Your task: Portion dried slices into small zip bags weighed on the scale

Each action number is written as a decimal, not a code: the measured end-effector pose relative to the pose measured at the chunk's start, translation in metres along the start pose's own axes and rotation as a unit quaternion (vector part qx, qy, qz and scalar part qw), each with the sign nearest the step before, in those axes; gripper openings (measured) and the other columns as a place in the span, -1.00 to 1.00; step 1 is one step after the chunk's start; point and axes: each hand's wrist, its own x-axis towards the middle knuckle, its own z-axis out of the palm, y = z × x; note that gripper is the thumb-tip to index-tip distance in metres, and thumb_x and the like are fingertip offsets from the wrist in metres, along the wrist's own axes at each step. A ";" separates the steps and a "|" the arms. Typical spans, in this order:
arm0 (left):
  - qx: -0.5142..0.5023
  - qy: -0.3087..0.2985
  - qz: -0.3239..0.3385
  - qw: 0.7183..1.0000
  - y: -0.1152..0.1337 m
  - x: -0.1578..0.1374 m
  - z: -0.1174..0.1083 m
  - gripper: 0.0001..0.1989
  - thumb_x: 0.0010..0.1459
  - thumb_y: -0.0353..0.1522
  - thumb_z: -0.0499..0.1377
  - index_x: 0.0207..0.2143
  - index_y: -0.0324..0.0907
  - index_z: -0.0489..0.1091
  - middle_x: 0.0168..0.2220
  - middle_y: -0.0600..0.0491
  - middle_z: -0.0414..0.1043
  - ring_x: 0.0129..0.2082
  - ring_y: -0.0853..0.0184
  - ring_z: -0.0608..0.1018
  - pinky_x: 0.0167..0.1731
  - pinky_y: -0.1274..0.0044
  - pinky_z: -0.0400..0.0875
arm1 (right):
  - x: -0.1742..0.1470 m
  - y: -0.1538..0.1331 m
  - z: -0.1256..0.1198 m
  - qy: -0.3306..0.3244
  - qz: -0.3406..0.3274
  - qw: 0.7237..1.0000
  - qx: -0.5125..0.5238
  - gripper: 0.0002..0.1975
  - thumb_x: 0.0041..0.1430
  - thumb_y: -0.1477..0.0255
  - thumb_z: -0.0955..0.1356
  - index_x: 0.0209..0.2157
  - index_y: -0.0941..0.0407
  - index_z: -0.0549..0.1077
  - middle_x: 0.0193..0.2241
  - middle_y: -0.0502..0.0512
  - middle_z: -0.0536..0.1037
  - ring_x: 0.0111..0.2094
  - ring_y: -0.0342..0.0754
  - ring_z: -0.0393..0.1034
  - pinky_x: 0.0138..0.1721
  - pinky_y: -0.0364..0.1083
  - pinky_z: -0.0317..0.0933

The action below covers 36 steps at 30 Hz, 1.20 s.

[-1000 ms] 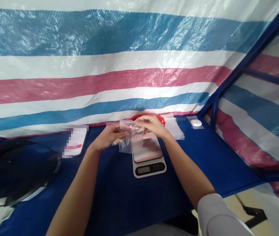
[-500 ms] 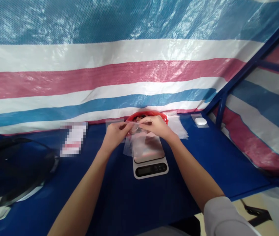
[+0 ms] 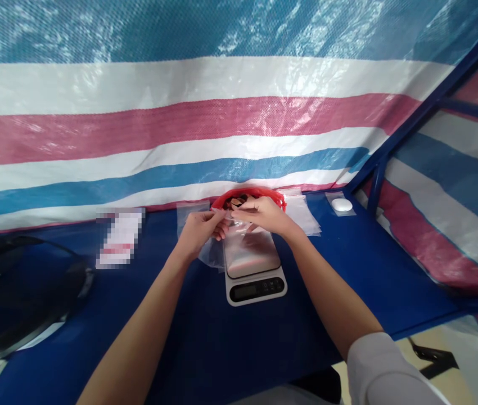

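Note:
A clear plastic bag (image 3: 212, 254) hangs between my hands, partly over the scale. Fingers of my left hand (image 3: 200, 229) pinch its upper edge from the left. Thumb and fingers of my right hand (image 3: 264, 215) are closed on the same edge from the right. Below them lies a white kitchen scale (image 3: 256, 289) with a metal plate and a dark display strip. Just behind my hands stands a red basket (image 3: 279, 198) holding brown pieces, partly hidden by my right hand; I cannot make out what they are.
More clear bags (image 3: 302, 216) lie right of the basket, and another clear bag (image 3: 186, 211) left of it. A white oval object (image 3: 342, 205) rests on a small bag at the right. At left are a blurred-out paper (image 3: 121, 239) and a black curved object (image 3: 32, 292). Striped sheeting (image 3: 205, 129) closes the back.
Both hands have shifted slightly left with the bag, which now spreads a little further to the left. More of the basket's brown contents shows.

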 end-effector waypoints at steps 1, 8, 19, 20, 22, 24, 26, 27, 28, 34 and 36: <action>0.005 -0.005 0.001 1.000 0.001 -0.001 0.001 -0.60 0.03 -0.09 0.36 -0.55 -0.27 0.54 -0.60 0.01 0.50 -0.63 0.38 0.48 -0.55 0.53 0.39 | 0.001 0.001 0.000 0.011 0.001 1.000 0.003 -0.63 0.15 0.09 0.43 -0.23 0.10 0.66 -0.37 0.05 0.58 -0.39 -0.06 0.49 -0.50 -0.15 0.42; 0.047 -0.045 0.023 0.998 0.006 -0.004 0.004 -0.57 -0.02 -0.01 0.38 -0.55 -0.22 0.54 -0.59 0.03 0.50 -0.61 0.37 0.48 -0.56 0.54 0.40 | 0.005 0.007 -0.002 -0.010 -0.012 0.998 -0.061 -0.76 0.15 0.28 0.44 -0.21 0.10 0.67 -0.45 0.01 0.55 -0.44 -0.12 0.44 -0.46 -0.17 0.34; 0.368 0.016 0.180 0.912 0.016 -0.011 -0.008 -0.50 0.21 -0.08 0.16 -0.69 -0.16 0.40 -0.70 0.10 0.36 -0.65 0.42 0.32 -0.57 0.55 0.15 | -0.001 0.005 -0.011 0.003 0.069 0.997 0.027 -0.89 0.08 0.40 0.46 -0.40 0.13 0.67 -0.52 0.05 0.58 -0.53 -0.10 0.50 -0.52 -0.15 0.45; 0.397 0.025 0.197 0.896 0.018 -0.011 -0.010 -0.54 0.20 -0.13 0.17 -0.68 -0.16 0.40 -0.70 0.11 0.34 -0.65 0.42 0.28 -0.56 0.54 0.13 | -0.002 0.004 -0.013 0.008 0.079 0.996 0.036 -0.90 0.07 0.42 0.47 -0.40 0.14 0.66 -0.53 0.06 0.59 -0.53 -0.10 0.51 -0.52 -0.16 0.45; 0.438 0.029 0.213 0.873 0.018 -0.010 -0.013 -0.61 0.16 -0.19 0.19 -0.67 -0.16 0.40 -0.69 0.11 0.32 -0.64 0.42 0.25 -0.54 0.52 0.11 | -0.003 0.004 -0.016 0.011 0.090 0.995 0.051 -0.92 0.06 0.43 0.48 -0.41 0.15 0.66 -0.55 0.05 0.59 -0.53 -0.11 0.52 -0.53 -0.20 0.43; 0.456 0.030 0.222 0.861 0.017 -0.010 -0.014 -0.65 0.17 -0.19 0.18 -0.62 -0.16 0.44 -0.65 0.09 0.38 -0.62 0.40 0.30 -0.51 0.52 0.15 | -0.004 0.004 -0.018 0.008 0.088 0.994 0.056 -0.92 0.06 0.43 0.48 -0.40 0.15 0.66 -0.54 0.05 0.60 -0.52 -0.13 0.53 -0.54 -0.23 0.43; 0.444 0.031 0.247 0.861 0.013 -0.009 -0.012 -0.70 0.20 -0.16 0.18 -0.44 -0.16 0.55 -0.49 0.03 0.53 -0.54 0.34 0.43 -0.42 0.51 0.27 | -0.004 0.004 -0.019 0.006 0.072 0.996 0.047 -0.91 0.06 0.42 0.48 -0.40 0.14 0.67 -0.52 0.05 0.61 -0.52 -0.14 0.52 -0.54 -0.24 0.43; 0.429 0.035 0.266 0.862 0.011 -0.009 -0.010 -0.69 0.21 -0.14 0.18 -0.29 -0.17 0.58 -0.37 -0.02 0.59 -0.46 0.29 0.49 -0.35 0.50 0.34 | -0.004 0.003 -0.019 0.006 0.063 0.997 0.040 -0.90 0.06 0.41 0.48 -0.41 0.14 0.67 -0.52 0.04 0.61 -0.52 -0.14 0.52 -0.53 -0.24 0.43; 0.413 0.039 0.284 0.865 0.008 -0.009 -0.008 -0.65 0.21 -0.12 0.19 -0.14 -0.17 0.58 -0.22 -0.07 0.62 -0.36 0.23 0.55 -0.25 0.47 0.40 | -0.004 0.003 -0.019 0.008 0.056 0.998 0.035 -0.90 0.06 0.40 0.49 -0.43 0.14 0.67 -0.52 0.04 0.60 -0.53 -0.14 0.51 -0.54 -0.24 0.43; 0.352 0.044 0.285 0.890 0.000 -0.012 0.009 -0.49 0.16 -0.07 0.27 0.10 -0.10 0.49 0.12 -0.13 0.51 0.12 0.00 0.53 0.19 0.28 0.34 | -0.005 -0.002 -0.020 0.017 0.063 0.997 0.045 -0.86 0.01 0.36 0.51 -0.44 0.15 0.66 -0.53 0.00 0.56 -0.53 -0.16 0.47 -0.54 -0.22 0.45; 0.349 0.041 0.268 0.897 -0.003 -0.012 0.014 -0.39 0.11 -0.04 0.31 0.16 -0.09 0.44 0.18 -0.15 0.46 0.17 -0.03 0.49 0.22 0.25 0.31 | -0.005 -0.002 -0.020 0.009 0.056 0.997 0.047 -0.85 0.03 0.34 0.50 -0.44 0.14 0.67 -0.51 0.00 0.57 -0.52 -0.16 0.48 -0.51 -0.21 0.47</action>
